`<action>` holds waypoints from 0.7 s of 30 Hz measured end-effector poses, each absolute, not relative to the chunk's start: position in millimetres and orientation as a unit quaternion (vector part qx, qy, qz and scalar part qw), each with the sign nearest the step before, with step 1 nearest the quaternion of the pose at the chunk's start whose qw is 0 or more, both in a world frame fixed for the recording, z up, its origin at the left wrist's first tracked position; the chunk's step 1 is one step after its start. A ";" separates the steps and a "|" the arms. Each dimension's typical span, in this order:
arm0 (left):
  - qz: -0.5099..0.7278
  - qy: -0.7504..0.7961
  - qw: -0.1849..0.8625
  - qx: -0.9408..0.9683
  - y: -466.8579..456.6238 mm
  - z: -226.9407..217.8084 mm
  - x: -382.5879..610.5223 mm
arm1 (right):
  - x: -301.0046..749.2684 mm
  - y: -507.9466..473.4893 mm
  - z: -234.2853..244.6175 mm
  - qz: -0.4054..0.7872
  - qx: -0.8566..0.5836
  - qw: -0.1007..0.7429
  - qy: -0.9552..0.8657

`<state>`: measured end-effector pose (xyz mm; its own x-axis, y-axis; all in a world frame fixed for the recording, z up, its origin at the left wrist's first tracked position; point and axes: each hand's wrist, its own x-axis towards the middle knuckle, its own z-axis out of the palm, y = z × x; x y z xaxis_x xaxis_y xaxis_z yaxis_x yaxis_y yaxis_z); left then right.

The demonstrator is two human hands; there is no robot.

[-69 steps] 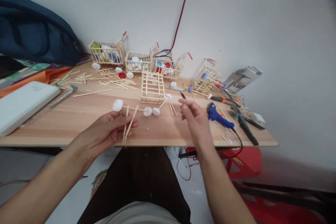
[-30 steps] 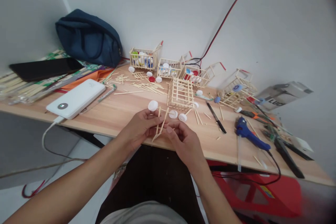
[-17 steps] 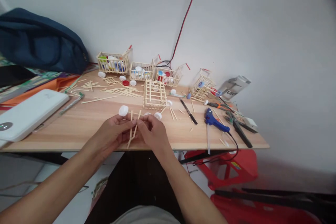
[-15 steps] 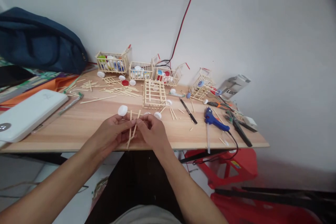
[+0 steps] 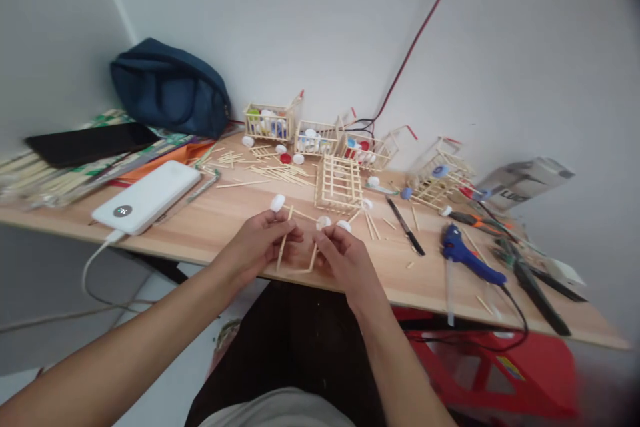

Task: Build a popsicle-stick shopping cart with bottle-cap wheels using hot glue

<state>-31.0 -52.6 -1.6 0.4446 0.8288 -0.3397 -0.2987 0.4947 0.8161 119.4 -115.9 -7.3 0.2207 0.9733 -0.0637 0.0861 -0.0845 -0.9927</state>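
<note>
My left hand (image 5: pixel 260 240) pinches a thin wooden stick (image 5: pixel 285 237) upright between thumb and fingers. My right hand (image 5: pixel 345 257) grips an L-shaped stick piece (image 5: pixel 313 260), its short leg pointing left near the bottom. Whether that leg touches the left stick I cannot tell. Both hands are just above the table's front edge. Just beyond the fingers are white bottle caps (image 5: pixel 277 203), with a thin stick running between two of them. Behind the hands a stick-built basket (image 5: pixel 339 183) rests on the table.
Several small stick carts (image 5: pixel 270 123) line the wall, some filled with bottle caps. Loose sticks (image 5: pixel 285 173) lie left of centre. To the right are a black pen (image 5: pixel 405 225), a blue glue gun (image 5: pixel 470 257) and pliers (image 5: pixel 475 220). A white power bank (image 5: pixel 147 197) lies left.
My hands have drawn apart, so the two stick pieces that were close together at the fingertips now stand separated. The view has swung left, showing more of the phone and power bank.
</note>
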 end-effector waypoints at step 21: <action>0.397 0.300 0.814 0.299 -70.6 4.8 -33.2 | 95.6 -115.4 -13.1 0.460 -0.558 0.627 -0.290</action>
<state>-33.2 -70.6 4.8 0.5038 0.8265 -0.2513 -0.4675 0.5055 0.7252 95.6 -115.4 -13.1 0.4076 0.9008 -0.1497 -0.2527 -0.0463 -0.9664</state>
